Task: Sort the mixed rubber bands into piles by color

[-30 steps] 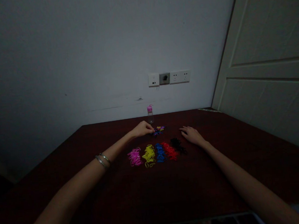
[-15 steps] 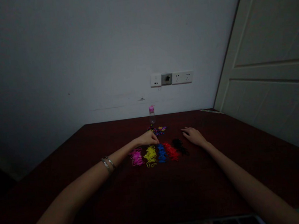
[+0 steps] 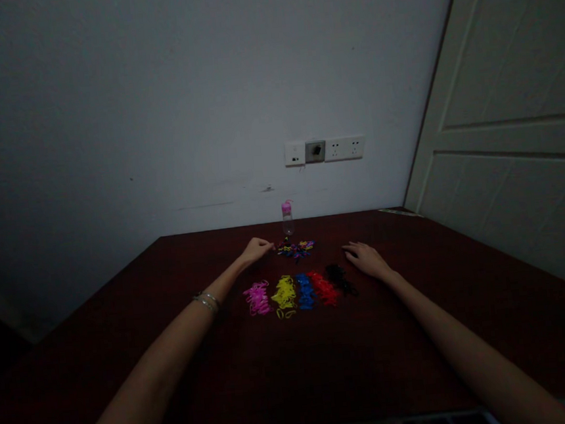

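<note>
My left hand is just left of a mixed-colour heap of small rubber bands, its fingertips pressed together. Whatever they pinch, if anything, is too small and dark to make out. Resting on the table right of the heap, my right hand has its fingers stretched out and holds nothing. Nearer to me runs a row of single-colour piles: pink bands, yellow bands, blue bands, red bands and black bands. The black pile is the closest to my right hand.
Behind the mixed heap stands a small clear bottle with a pink cap. The dark red table meets a pale wall with a row of sockets. A panelled door is on the right.
My left hand has moved away from the top of the blue pile, leftward and farther back, to beside the mixed heap. My right hand stays in place.
</note>
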